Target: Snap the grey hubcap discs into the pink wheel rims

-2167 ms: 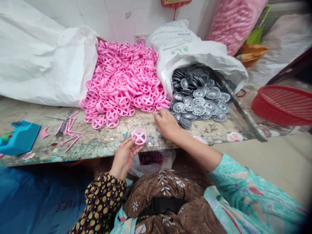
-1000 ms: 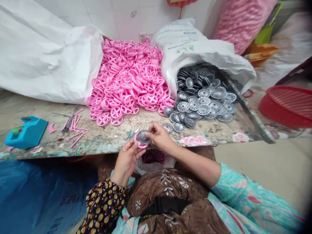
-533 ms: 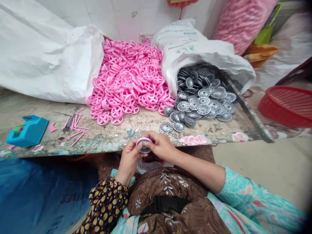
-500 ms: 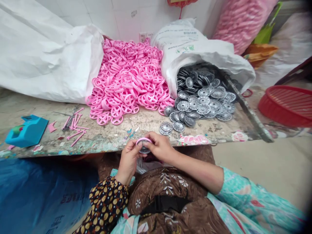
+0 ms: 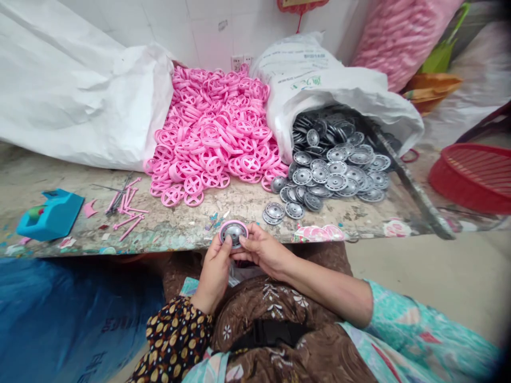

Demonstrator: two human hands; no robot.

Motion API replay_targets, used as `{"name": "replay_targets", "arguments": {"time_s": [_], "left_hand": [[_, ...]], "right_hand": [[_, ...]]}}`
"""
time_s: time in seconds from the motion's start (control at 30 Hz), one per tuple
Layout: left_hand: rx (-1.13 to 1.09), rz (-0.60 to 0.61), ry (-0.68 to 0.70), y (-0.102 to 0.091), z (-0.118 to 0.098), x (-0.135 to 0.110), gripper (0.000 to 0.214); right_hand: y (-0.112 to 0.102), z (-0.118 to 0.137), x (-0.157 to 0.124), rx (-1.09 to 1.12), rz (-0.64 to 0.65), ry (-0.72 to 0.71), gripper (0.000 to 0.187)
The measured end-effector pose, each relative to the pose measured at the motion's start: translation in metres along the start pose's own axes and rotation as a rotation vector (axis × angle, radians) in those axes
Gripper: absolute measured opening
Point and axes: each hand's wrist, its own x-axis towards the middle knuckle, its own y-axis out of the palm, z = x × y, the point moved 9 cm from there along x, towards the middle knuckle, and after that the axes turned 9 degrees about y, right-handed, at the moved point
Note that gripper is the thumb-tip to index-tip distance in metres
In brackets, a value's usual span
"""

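- We see a worn, paint-flecked workbench (image 5: 179, 226) running across just beyond the grip, with two white woven sacks, a left sack (image 5: 80, 90) and a right sack (image 5: 335, 80), open on it.
- Straight ahead of the grip lies a heap of pink four-spoked rings (image 5: 211, 143). Ahead and to the right, a heap of grey discs (image 5: 337, 170) spills from the right sack.
- Well to the right of the grip sits a red plastic basket (image 5: 475, 178). To the left, on the bench, lie pink plastic sprues (image 5: 123, 210) and a blue plastic object (image 5: 50, 215) that we cannot identify.
- Just beyond the grip and to its right, a few loose grey discs (image 5: 285, 210) lie apart from the heap.
- Over the bench's near edge, the left hand (image 5: 215, 274) and the right hand (image 5: 265, 250) meet, closed narrowly around one small round piece.
- That piece is a pink ring (image 5: 222, 232) around a grey disc (image 5: 235, 232), its face tilted up toward us. Being round, it shows no long axis, and it sits about equally between both hands.
- The left thumb (image 5: 228, 240) lies on the disc's face, and the right fingers (image 5: 247, 255) reach along its lower edge.
- The piece's back is hidden, so we cannot tell whether the disc is fully seated.
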Motion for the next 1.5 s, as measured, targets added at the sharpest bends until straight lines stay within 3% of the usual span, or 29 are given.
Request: {"name": "replay_targets", "arguments": {"time_s": [0.1, 0.17, 0.27, 0.37, 0.43, 0.6, 0.77, 0.97, 1.03, 1.1, 1.2, 1.3, 1.43, 1.5], "left_hand": [[0.019, 0.023, -0.010, -0.001, -0.005, 0.003, 0.033], [0.074, 0.053, 0.011, -0.001, -0.012, 0.006, 0.033], [0.205, 0.131, 0.043, 0.006, -0.022, 0.007, 0.031], [0.366, 0.185, 0.114, 0.015, -0.030, 0.008, 0.026], [0.429, 0.201, 0.148, 0.017, -0.030, 0.008, 0.024], [0.361, 0.187, 0.039, 0.005, -0.009, 0.005, 0.026], [0.506, 0.228, -0.004, -0.010, 0.005, -0.003, 0.024], [0.645, 0.141, 0.095, -0.020, -0.006, 0.000, 0.029], [0.683, 0.100, 0.133, -0.027, -0.014, 0.003, 0.039], [0.807, 0.053, 0.229, -0.037, -0.030, 0.007, 0.042], [1.056, 0.002, 0.433, -0.049, -0.062, 0.021, 0.029], [1.293, -0.018, 0.557, -0.057, -0.083, 0.051, 0.026], [1.666, -0.141, 0.484, -0.073, -0.093, 0.102, 0.030], [1.796, -0.173, 0.409, -0.079, -0.092, 0.120, 0.030]], "right_hand": [[-0.014, 0.026, -0.009, -0.419, -0.174, -0.178, 0.028], [-0.019, 0.053, -0.018, -0.684, -0.289, -0.340, 0.034], [-0.012, 0.077, -0.022, -0.855, -0.235, -0.434, 0.042], [0.001, 0.081, -0.019, -0.831, -0.044, -0.404, 0.029], [0.004, 0.077, -0.016, -0.788, 0.014, -0.389, 0.019], [-0.010, 0.059, -0.013, -0.775, -0.078, -0.374, 0.016], [-0.015, 0.027, -0.008, -0.807, -0.013, -0.241, 0.014], [-0.020, 0.000, 0.006, -0.414, 0.018, -0.035, 0.024], [-0.023, -0.001, 0.003, -0.536, -0.029, -0.026, 0.023], [-0.024, 0.008, -0.007, -0.877, -0.111, -0.108, 0.021], [-0.025, 0.030, -0.026, -1.352, -0.241, -0.297, 0.032], [-0.038, 0.052, -0.032, -1.571, -0.403, -0.400, 0.032], [-0.063, 0.075, -0.020, -1.842, -0.691, -0.407, 0.035], [-0.071, 0.077, -0.012, -1.935, -0.744, -0.347, 0.035]]}}
